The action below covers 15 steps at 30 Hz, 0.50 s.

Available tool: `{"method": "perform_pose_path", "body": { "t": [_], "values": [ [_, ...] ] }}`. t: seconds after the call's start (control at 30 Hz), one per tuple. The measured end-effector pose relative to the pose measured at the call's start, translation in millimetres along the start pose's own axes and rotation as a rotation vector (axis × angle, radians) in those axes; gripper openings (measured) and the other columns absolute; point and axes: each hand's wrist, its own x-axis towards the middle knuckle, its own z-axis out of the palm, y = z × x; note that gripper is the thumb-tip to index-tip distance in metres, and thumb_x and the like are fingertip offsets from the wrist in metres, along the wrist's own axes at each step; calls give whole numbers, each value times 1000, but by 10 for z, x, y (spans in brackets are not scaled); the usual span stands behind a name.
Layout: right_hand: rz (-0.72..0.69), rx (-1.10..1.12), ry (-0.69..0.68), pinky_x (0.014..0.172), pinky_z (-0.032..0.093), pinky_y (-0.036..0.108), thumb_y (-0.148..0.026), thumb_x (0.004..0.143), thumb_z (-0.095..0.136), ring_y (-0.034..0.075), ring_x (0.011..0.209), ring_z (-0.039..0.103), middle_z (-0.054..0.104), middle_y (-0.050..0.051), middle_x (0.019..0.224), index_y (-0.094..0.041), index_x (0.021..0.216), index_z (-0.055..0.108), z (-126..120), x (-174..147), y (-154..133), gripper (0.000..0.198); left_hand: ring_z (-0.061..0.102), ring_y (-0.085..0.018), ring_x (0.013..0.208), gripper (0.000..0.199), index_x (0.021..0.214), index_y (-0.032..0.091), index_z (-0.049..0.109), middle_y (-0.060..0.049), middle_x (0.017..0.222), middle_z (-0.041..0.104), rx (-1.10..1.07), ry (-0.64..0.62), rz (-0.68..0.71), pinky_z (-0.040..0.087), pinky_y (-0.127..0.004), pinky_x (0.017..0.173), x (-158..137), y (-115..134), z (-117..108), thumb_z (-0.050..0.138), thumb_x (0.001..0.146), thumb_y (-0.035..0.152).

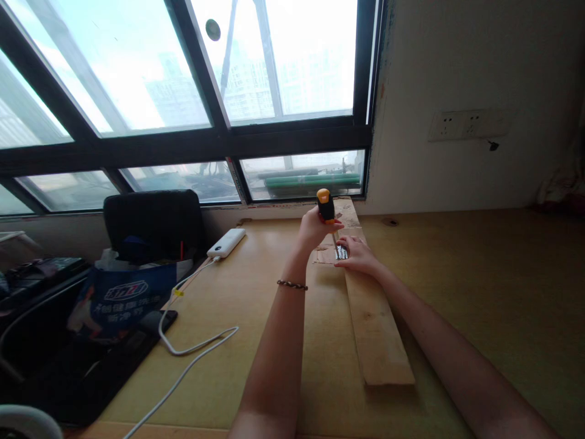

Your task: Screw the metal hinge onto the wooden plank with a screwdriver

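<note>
My left hand (315,230), with a braided bracelet at its wrist, is closed on a screwdriver (326,207) with a yellow and black handle. The screwdriver stands nearly upright, its shaft slanting down to a small shiny metal plate (342,252). Around that plate curl the thumb and fingers of my right hand (361,256), pinning it on a long wooden board (377,329). A torn piece of cardboard (323,254) lies at the board's left side, partly behind my hands. Where the screwdriver's tip rests is too small to make out.
The board lies lengthwise on a wooden table (479,305), reaching toward the window (292,61). To the left, a white power bank (226,242) trails a white cable (201,350). A black chair (153,219) and a blue bag (123,299) stand beside the table's left edge.
</note>
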Motion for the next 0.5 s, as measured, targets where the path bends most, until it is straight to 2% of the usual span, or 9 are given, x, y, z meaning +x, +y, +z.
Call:
{"method": "perform_pose_path", "body": {
  "t": [0.23,0.37,0.5],
  "values": [
    [2,0,-4,87,36,39,-48,52,72,26,104,47,57,8,110,-20,107,51,-1,6,-2,65,60,-19,69,31,76,14,50,-5,72,64,-88,-128,-110,45,-29,60,-63,156,36,64,49,5],
    [1,1,1,87,36,39,-46,52,72,26,104,46,57,6,110,-21,109,49,9,5,3,66,60,-19,69,24,65,13,49,-2,63,58,-219,-86,-155,43,-27,59,-60,149,108,59,47,1],
    [-3,-3,10,88,35,39,-47,53,72,26,104,46,58,6,109,-20,109,49,13,-1,6,66,58,-17,67,20,57,12,50,0,57,54,-301,17,-200,41,-26,59,-30,61,123,64,44,5]
  ]
}}
